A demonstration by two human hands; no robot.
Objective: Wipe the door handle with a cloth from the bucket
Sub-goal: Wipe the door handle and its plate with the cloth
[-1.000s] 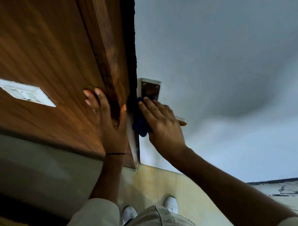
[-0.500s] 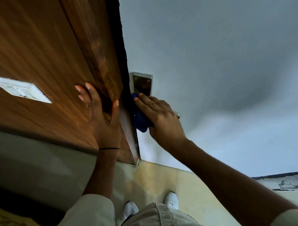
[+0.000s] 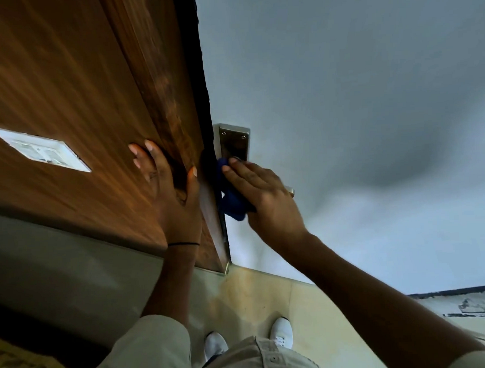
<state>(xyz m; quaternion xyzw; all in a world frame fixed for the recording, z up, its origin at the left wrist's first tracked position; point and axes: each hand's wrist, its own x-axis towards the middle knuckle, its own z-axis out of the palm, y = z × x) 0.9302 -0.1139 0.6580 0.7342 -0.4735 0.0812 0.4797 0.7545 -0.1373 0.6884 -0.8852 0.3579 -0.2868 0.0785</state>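
A metal door handle plate (image 3: 234, 143) is fixed on the pale grey door (image 3: 343, 110), close to its left edge. The tip of the lever (image 3: 291, 192) shows past my right hand. My right hand (image 3: 267, 199) presses a dark blue cloth (image 3: 232, 202) against the handle, covering most of the lever. My left hand (image 3: 173, 196) lies flat and spread on the brown wooden frame (image 3: 159, 90) just left of the handle, holding nothing. The bucket is out of sight.
A white switch plate (image 3: 41, 149) sits on the wooden panel at left. Below are a beige tiled floor (image 3: 310, 306), my white shoes (image 3: 281, 331) and light trousers. A patterned mat (image 3: 18, 366) lies at the bottom left corner.
My right hand has shifted slightly with the cloth on the handle; more of the metal plate shows above my fingers than one second ago. My left hand stays flat on the wood.
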